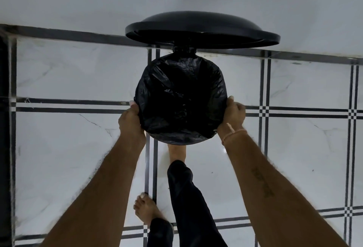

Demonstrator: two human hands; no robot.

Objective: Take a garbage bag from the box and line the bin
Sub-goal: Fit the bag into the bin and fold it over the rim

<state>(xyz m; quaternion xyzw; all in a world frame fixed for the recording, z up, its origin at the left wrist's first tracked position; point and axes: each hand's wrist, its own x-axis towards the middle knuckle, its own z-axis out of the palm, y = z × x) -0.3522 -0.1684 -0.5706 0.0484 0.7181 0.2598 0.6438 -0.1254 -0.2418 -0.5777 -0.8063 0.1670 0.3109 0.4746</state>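
A round black pedal bin stands on the floor by the wall, its lid (202, 29) raised upright. A black garbage bag (180, 97) lies inside the bin and is folded over its rim all around. My left hand (131, 121) grips the bag's edge at the rim's left side. On the right side, my right hand (233, 113) holds the bag edge against the rim. One bare foot (176, 152) reaches under the bin's front, where the pedal is hidden. The bag box is not in view.
White marble floor tiles (68, 148) with dark striped borders spread around the bin. A white wall (98, 1) rises behind it. My other bare foot (145, 209) stands on the floor near the bottom centre. A dark vertical edge (4, 129) runs along the far left.
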